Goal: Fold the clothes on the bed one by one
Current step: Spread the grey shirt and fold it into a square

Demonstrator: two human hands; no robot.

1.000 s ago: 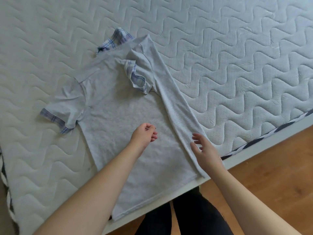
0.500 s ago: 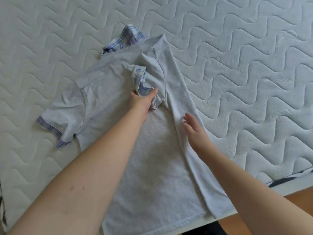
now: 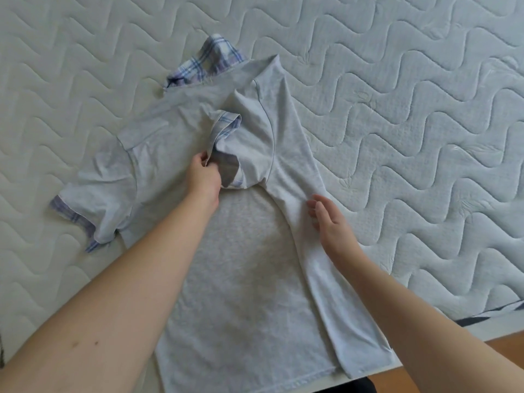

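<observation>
On shirt (image 3: 241,279), left hand (image 3: 204,177) now pinching raised sleeve (image 3: 226,129).

Left hand (image 3: 204,177) pinching, right hand (image 3: 330,219) flat, fingers straight.

Light grey shirt (image 3: 241,265) with plaid collar (image 3: 208,62) and plaid-cuffed short sleeves, spread flat on the bed (image 3: 411,109); right side folded inward over the body, its sleeve (image 3: 249,143) lifted.

Mattress (image 3: 397,80): white, wave-quilted, fills most of the view under soft, even daylight. Wooden floor (image 3: 504,344): warm brown, at lower right beside the mattress's dark-striped edge.
</observation>
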